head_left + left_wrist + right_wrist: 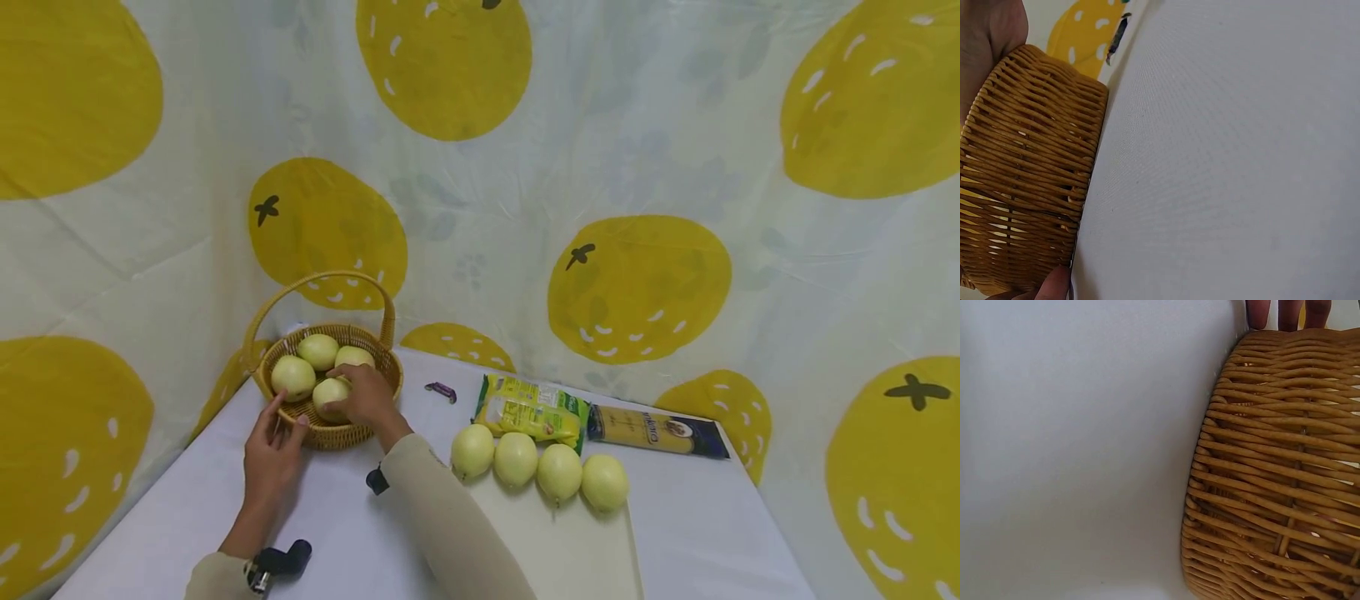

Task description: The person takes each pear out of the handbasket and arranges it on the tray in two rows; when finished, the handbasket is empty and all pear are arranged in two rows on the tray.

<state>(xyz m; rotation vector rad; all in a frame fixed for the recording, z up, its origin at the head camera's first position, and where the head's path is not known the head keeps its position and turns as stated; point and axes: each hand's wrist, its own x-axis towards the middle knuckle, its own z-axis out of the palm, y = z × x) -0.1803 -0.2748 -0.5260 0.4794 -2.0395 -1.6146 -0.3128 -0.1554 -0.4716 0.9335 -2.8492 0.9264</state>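
Note:
A wicker basket (326,437) with an arched handle stands at the back left of the table, holding several pale yellow-green pears (293,378). My right hand (367,396) reaches in over its right rim. Thumb and fingers pinch the front pear (328,395), partly covering it. On the near left side is my left hand (273,454), its fingers touching the basket wall and rim. In the left wrist view the woven wall (1029,156) fills the left side, with a fingertip (1054,284) at its lower edge. Left-hand fingers (1290,314) meet the basket's end in the right wrist view.
Several more pears (558,473) line the far edge of a white tray (570,550). Behind them lie a green-yellow packet (532,408) and a long yellow and dark blue packet (656,431). A small purple-wrapped item (442,391) lies right of the basket. Printed cloth hangs behind the table.

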